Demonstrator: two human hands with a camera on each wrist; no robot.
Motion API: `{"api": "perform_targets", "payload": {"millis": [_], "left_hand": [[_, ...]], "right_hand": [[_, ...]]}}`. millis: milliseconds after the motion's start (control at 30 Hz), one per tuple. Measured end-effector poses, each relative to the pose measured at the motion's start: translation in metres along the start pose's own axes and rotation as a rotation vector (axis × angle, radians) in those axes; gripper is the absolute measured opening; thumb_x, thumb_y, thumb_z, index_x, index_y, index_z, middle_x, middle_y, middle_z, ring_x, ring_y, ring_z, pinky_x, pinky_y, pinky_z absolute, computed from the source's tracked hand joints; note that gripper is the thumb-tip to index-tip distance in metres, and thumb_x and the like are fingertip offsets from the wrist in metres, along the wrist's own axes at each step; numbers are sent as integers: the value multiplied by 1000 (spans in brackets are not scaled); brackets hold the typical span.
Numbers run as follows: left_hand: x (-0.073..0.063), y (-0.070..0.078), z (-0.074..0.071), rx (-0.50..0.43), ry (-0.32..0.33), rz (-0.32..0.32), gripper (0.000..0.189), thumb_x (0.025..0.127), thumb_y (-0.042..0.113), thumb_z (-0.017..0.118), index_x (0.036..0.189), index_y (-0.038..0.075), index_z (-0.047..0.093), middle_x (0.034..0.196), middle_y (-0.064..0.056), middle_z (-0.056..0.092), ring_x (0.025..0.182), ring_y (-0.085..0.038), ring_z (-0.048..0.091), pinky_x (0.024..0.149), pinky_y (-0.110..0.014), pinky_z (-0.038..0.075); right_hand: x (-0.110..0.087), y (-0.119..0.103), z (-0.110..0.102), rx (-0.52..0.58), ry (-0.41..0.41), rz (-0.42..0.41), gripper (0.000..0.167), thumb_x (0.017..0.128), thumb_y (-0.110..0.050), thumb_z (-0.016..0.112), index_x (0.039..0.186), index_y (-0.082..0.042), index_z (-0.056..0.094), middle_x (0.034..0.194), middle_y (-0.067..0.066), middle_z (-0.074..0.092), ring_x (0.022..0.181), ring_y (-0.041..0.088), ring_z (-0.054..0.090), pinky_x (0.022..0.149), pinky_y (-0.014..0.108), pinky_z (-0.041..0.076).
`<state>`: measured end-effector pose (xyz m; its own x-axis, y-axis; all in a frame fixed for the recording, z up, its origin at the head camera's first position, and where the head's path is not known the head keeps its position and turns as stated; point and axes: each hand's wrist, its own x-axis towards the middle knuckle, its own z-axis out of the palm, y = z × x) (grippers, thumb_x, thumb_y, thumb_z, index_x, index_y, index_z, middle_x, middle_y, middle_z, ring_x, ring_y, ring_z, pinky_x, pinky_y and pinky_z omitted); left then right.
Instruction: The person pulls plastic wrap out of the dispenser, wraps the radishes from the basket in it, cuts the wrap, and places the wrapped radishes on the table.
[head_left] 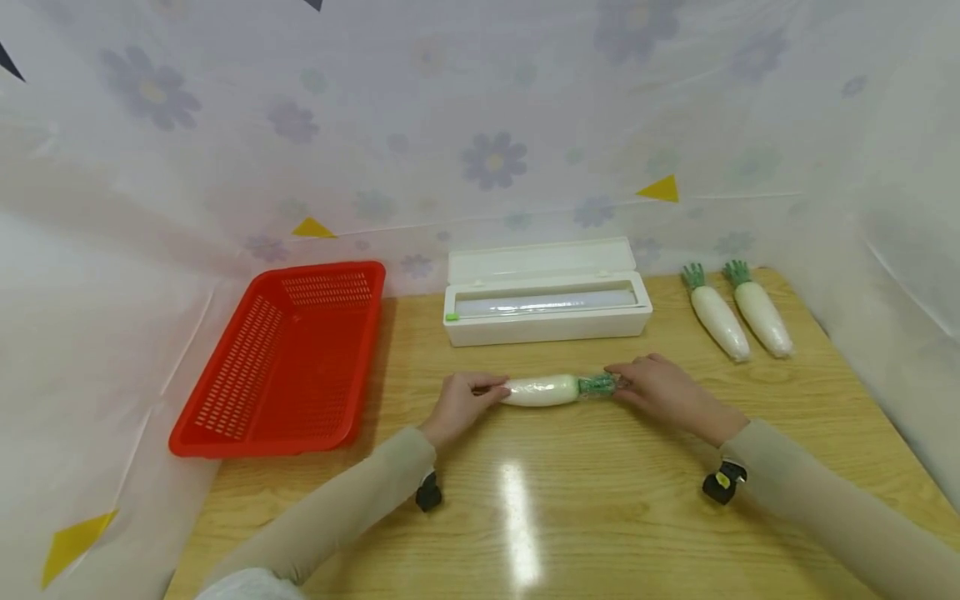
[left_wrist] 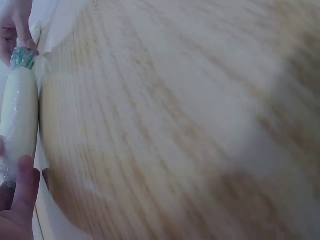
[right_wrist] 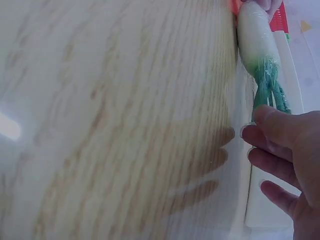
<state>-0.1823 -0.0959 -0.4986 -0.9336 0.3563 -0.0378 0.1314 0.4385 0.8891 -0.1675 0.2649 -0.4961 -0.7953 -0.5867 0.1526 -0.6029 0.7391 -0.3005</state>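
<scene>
A white radish [head_left: 542,391] with short green tops [head_left: 596,384] lies sideways near the middle of the table, clear plastic wrap shining on its skin. My left hand [head_left: 457,407] pinches its tapered white end between thumb and fingers. At the opposite end my right hand [head_left: 663,392] pinches the wrap by the leaf stubs. The right wrist view has the right thumb and forefinger at the green tops [right_wrist: 270,92], the other fingers spread beneath. In the left wrist view the wrapped radish [left_wrist: 20,110] runs between both hands.
Behind the radish stands a white cling film box [head_left: 547,327], lid raised, a roll inside. A red plastic basket [head_left: 300,367] sits at the left. Two more wrapped radishes, one [head_left: 720,321] beside the other [head_left: 763,317], lie at the back right. Flowered sheeting [head_left: 495,158] surrounds the table.
</scene>
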Motion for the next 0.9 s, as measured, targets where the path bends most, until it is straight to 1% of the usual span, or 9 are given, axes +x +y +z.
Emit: {"api": "perform_targets", "payload": {"millis": [100,200,267,433,500,600,733,800,900], "left_hand": [[1,-3,-1,-4,-11,-10,30,95,23,78,122,8,78,122,-9,75,111,-17,71,83,-24,59],[2,-5,-2,-33,-17,-33,30,96,21,78,122,7,78,122,-10,75,107,-16,72,82,-24,59],[2,-6,-3,-49,-17,-51,29,96,20,78,122,8,77,121,-9,75,106,-15,72,81,-24,59],[3,-6,-3,-38,-13,-44,28,96,21,78,122,10,78,121,-8,76,105,-13,71,80,-22,59],[3,-6,-3,-32,-9,-40,27,96,21,77,121,10,78,120,-8,76,104,-12,71,79,-22,58],[2,-4,-3,-47,-5,-49,25,98,22,76,119,10,79,120,-7,76,102,-11,71,77,-22,59],[3,-4,-2,-85,-10,-79,23,99,21,74,119,10,79,121,-7,76,99,-10,72,78,-24,59],[4,-5,-2,-94,-10,-90,23,99,19,74,119,10,79,120,-8,76,97,-10,72,79,-25,60],[5,-4,-2,-101,-7,-99,21,98,18,74,117,9,80,118,-8,77,94,-11,73,79,-25,60]], "right_hand": [[-1,1,0,93,4,34,34,95,-12,76,126,1,69,97,5,77,87,23,72,86,50,56],[-2,3,1,169,26,39,16,97,-11,74,112,-7,74,95,0,77,84,16,71,77,42,58],[-3,5,1,192,57,0,8,96,-9,74,103,-12,75,94,-4,76,83,11,70,75,38,58],[-3,9,3,192,168,-165,19,89,6,74,100,-9,77,95,-2,73,85,11,67,73,37,57],[-1,9,4,199,195,-186,20,89,11,72,100,-5,76,93,0,71,83,10,65,71,36,56],[2,8,6,226,178,-151,17,94,11,67,98,-5,74,87,-3,67,80,5,60,68,34,54],[4,7,5,273,102,-57,17,100,5,61,96,-7,72,84,-7,67,78,3,58,69,35,54],[4,8,4,300,67,-7,17,102,2,61,97,-9,72,84,-8,68,78,2,57,70,34,53],[4,8,3,321,60,52,14,102,-1,63,98,-10,74,86,-8,71,78,1,59,70,32,54]]}}
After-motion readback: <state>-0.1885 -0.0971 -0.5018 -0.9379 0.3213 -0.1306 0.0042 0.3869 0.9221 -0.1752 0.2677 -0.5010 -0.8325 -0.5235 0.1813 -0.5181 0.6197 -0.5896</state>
